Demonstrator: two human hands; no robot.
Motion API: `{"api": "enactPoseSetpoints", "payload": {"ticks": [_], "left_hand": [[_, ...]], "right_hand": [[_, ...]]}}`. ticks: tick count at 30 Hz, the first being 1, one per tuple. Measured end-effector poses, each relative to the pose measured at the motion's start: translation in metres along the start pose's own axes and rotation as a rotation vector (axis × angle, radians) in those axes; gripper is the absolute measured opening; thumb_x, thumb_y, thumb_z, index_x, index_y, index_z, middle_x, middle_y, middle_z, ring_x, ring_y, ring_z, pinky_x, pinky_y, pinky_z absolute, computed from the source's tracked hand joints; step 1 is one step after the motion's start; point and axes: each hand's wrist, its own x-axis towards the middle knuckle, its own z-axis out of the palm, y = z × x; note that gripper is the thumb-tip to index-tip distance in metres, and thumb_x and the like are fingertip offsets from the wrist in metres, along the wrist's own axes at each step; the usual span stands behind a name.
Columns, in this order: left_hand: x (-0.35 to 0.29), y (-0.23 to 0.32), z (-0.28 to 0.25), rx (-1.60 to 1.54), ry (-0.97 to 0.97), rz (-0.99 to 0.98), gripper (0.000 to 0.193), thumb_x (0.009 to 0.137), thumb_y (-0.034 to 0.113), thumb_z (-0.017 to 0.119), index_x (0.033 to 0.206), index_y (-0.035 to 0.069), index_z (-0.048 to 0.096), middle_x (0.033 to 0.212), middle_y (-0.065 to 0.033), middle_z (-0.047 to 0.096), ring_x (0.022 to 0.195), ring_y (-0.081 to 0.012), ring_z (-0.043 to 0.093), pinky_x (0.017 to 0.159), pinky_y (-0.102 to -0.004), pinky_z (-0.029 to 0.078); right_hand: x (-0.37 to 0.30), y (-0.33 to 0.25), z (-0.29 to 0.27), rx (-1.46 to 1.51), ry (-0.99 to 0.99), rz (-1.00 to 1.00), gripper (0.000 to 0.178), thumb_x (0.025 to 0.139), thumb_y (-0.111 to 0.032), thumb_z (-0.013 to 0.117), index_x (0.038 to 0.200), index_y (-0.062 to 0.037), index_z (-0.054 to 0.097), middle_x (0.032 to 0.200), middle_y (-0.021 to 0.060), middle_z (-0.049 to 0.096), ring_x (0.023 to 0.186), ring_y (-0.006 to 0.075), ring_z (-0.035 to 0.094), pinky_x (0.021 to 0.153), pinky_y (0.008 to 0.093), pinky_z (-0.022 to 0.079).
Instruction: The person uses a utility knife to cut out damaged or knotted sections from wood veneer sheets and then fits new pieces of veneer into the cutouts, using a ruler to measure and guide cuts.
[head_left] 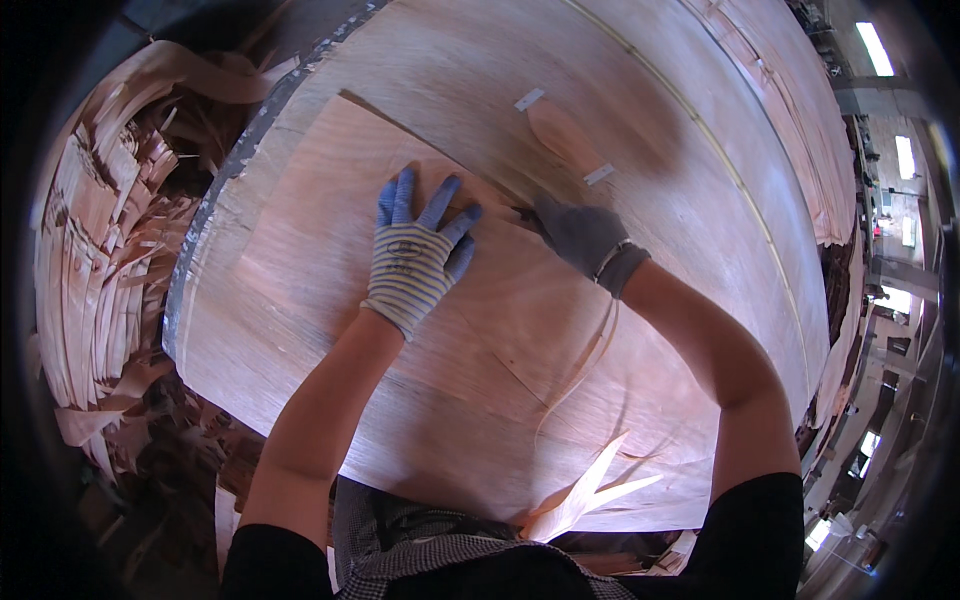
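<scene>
A thin reddish wood veneer piece (pixel 330 190) lies on a broad, pale veneer sheet (pixel 430 430). My left hand (pixel 418 255), in a striped glove with blue fingers, rests flat on the piece with its fingers spread. At the piece's far right edge, my right hand (pixel 585 238), in a dark grey glove, is closed round a small dark knife (pixel 524 215). Only the knife's tip shows; the rest is hidden in the glove. A narrow veneer strip (pixel 588 370) trails below that wrist. Beyond the right hand is a leaf-shaped patch (pixel 565 135) with white tape (pixel 599 175) at its ends.
Torn veneer scraps (pixel 95 290) are heaped on the left. A split, pale offcut (pixel 580 495) lies at the near edge, close to my body. A long yellowish line (pixel 720 155) crosses the sheet on the right, with more layered veneer (pixel 800 150) beyond.
</scene>
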Motion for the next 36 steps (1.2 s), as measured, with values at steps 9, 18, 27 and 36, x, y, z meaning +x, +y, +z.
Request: {"api": "enactPoseSetpoints", "payload": {"ticks": [9,18,27,36], "left_hand": [[-0.002,-0.001,0.001,0.012,0.055,0.015,0.035,0.076,0.027,0.062,0.110,0.020,0.063,0.134,-0.0100,0.045,0.124,-0.0479,0.031,0.101,-0.0596,0.025],[-0.003,-0.001,-0.003,0.072,0.068,0.025,0.035,0.076,0.026,0.063,0.111,0.022,0.063,0.134,-0.0119,0.044,0.123,-0.0468,0.033,0.101,-0.0597,0.024],[-0.010,0.000,-0.002,0.050,0.092,-0.018,0.034,0.075,0.028,0.064,0.108,0.020,0.065,0.108,-0.0115,0.050,0.108,-0.0320,0.044,0.100,-0.0542,0.029],[0.001,0.016,-0.014,0.031,0.047,-0.017,0.030,0.077,0.027,0.062,0.106,0.018,0.065,0.103,-0.0091,0.053,0.104,-0.0267,0.048,0.100,-0.0511,0.031]], "right_hand": [[-0.117,0.009,0.031,-0.082,0.014,0.350,0.022,0.091,-0.032,0.046,0.097,-0.0131,0.054,0.071,0.0164,0.063,0.058,0.0307,0.063,0.048,0.0432,0.049],[-0.153,0.005,0.021,0.049,0.233,0.549,0.035,0.085,-0.039,0.058,0.105,-0.0109,0.052,0.088,0.0137,0.066,0.069,0.0316,0.064,0.053,0.0414,0.050],[-0.177,-0.041,-0.049,0.873,0.161,0.672,0.013,0.084,-0.015,0.061,0.086,-0.0028,0.064,0.066,0.0080,0.063,0.053,0.0108,0.056,0.049,0.0284,0.046],[-0.074,-0.046,0.001,0.644,0.479,0.358,0.018,0.089,-0.017,0.049,0.101,-0.0051,0.057,0.083,0.0172,0.064,0.074,0.0350,0.062,0.063,0.0461,0.048]]}}
